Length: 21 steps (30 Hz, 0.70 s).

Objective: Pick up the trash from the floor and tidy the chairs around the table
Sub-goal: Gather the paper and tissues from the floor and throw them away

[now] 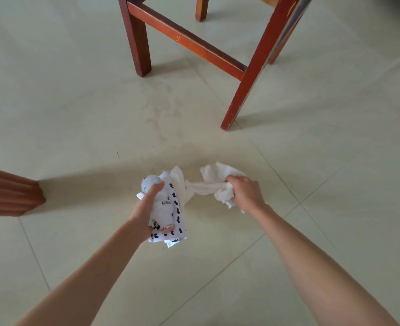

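My left hand (145,208) is closed around a bundle of trash: a small white bottle (162,208) with a barcode, pressed against a white wrapper with black marks (179,222). My right hand (246,191) grips a crumpled white tissue (214,178) that stretches leftward to the bundle. Both hands hover low over the pale tiled floor (100,114). A red-brown wooden chair (187,41) stands just beyond, only its legs and rungs showing.
A ribbed reddish-brown furniture leg (11,194) juts in from the left edge. The chair's nearest leg (243,90) touches down a little ahead of my right hand. Faint stains mark the tile between the chair and my hands.
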Motion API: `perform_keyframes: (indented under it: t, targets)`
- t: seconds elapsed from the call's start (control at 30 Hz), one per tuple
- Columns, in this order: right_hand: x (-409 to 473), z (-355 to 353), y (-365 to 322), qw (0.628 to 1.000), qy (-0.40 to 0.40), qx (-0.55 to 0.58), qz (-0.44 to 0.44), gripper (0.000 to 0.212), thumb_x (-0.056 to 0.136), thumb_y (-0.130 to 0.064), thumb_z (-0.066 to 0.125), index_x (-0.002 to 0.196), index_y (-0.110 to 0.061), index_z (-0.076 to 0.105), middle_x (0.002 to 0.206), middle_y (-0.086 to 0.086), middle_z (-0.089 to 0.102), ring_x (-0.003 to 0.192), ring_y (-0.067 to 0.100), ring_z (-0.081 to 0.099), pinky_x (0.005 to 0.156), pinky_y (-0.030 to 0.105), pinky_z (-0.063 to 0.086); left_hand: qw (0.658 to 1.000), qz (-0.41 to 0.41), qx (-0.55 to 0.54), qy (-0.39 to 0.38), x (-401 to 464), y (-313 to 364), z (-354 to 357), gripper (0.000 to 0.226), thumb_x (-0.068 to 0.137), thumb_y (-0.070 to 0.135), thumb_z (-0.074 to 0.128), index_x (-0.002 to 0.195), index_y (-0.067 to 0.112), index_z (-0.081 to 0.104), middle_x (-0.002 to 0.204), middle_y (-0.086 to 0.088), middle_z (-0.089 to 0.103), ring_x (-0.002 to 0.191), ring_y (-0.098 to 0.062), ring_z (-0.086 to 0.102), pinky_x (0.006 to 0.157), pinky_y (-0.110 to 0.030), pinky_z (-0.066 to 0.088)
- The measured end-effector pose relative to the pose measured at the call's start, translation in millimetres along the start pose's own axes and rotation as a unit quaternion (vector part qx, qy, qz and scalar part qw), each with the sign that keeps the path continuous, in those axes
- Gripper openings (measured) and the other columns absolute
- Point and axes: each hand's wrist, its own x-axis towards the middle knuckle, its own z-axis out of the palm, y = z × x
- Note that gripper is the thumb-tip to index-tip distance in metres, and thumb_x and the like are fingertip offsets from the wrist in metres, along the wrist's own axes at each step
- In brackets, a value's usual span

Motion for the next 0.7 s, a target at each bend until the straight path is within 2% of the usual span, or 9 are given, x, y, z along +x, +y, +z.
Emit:
perform_keyframes:
  t: [0.07,0.13,0.2,0.27,0.37,0.47,0.57,0.63,0.7]
  targets:
    - [-12,-6,-7,0.997,0.073,0.0,-0.025,0.027,0.065,-0.017,0.075,0.089,-0.012,0.064,0.094,0.008,0.064,0.095,0.031,0.056,0.069,0.032,0.038,1.0,-0.009,0.008,-0.001,-10,1,3,0.048,0.076,0.052,0.06,0.101,0.011,0.06,0.08,-0.01,0.065,0.071,-0.027,0.062,0.064,-0.035,0.05]
    - [-29,-19,-22,0.989,0.105,0.104,-0.032,0.024,0.061,-0.014,0.079,0.078,-0.003,0.066,0.094,0.014,0.064,0.093,0.031,0.053,0.072,0.034,0.045,1.0,-0.02,0.017,0.0,-31,6,9,0.05,0.074,0.052,0.061,0.103,0.011,0.061,0.081,-0.01,0.066,0.071,-0.027,0.063,0.063,-0.035,0.053]
    - [-51,-49,-44,0.966,0.078,0.246,0.005,0.017,0.073,-0.006,0.069,0.087,0.003,0.063,0.096,0.015,0.064,0.089,0.028,0.054,0.07,0.028,0.041,0.999,-0.032,0.026,0.005,-62,14,19,0.048,0.073,0.052,0.062,0.101,0.013,0.062,0.081,-0.01,0.066,0.07,-0.027,0.064,0.059,-0.035,0.056]
    - [-76,-86,-63,0.942,0.035,0.33,0.048,0.017,0.08,0.001,0.057,0.096,-0.003,0.057,0.081,0.006,0.06,0.075,0.025,0.052,0.058,0.026,0.036,0.999,-0.038,0.036,0.007,-99,24,32,0.047,0.072,0.052,0.064,0.099,0.013,0.062,0.081,-0.01,0.067,0.07,-0.027,0.065,0.059,-0.036,0.057]
    - [-122,-153,-92,0.904,0.015,0.422,0.062,0.044,0.08,0.011,0.046,0.113,-0.016,0.056,0.086,-0.006,0.058,0.062,0.009,0.059,0.05,0.014,0.043,0.998,-0.033,0.056,0.006,-169,45,59,0.047,0.071,0.052,0.065,0.098,0.013,0.063,0.083,-0.01,0.068,0.075,-0.027,0.065,0.072,-0.038,0.053]
    - [-179,-235,-111,0.9,0.048,0.426,0.079,0.04,0.076,0.015,0.042,0.098,-0.01,0.063,0.079,0.002,0.059,0.064,0.018,0.061,0.051,0.019,0.048,0.996,-0.013,0.092,0.004,-257,73,91,0.047,0.073,0.052,0.064,0.099,0.013,0.063,0.086,-0.01,0.069,0.078,-0.027,0.065,0.079,-0.039,0.052]
    - [-246,-326,-123,0.885,0.061,0.435,0.155,0.022,0.078,0.005,0.05,0.071,-0.016,0.052,0.062,-0.002,0.048,0.052,0.006,0.045,0.047,0.017,0.036,0.987,0.041,0.155,0.013,-360,99,120,0.049,0.07,0.047,0.069,0.104,0.012,0.064,0.093,-0.011,0.07,0.081,-0.029,0.067,0.078,-0.039,0.054]
    - [-295,-388,-131,0.846,0.04,0.483,0.22,0.005,0.079,-0.008,0.055,0.083,-0.007,0.055,0.074,0.003,0.055,0.064,0.013,0.051,0.055,0.02,0.039,0.976,0.087,0.198,0.022,-435,114,139,0.034,0.075,0.038,0.069,0.096,0.011,0.066,0.086,-0.011,0.07,0.074,-0.026,0.067,0.07,-0.034,0.055]
    - [-343,-445,-139,0.811,0.026,0.52,0.265,0.023,0.08,-0.022,0.059,0.097,-0.007,0.054,0.084,0.002,0.057,0.078,0.02,0.055,0.062,0.026,0.042,0.962,0.127,0.239,0.023,-506,126,156,0.019,0.077,0.033,0.069,0.082,0.014,0.065,0.075,-0.008,0.068,0.066,-0.024,0.066,0.062,-0.031,0.054]
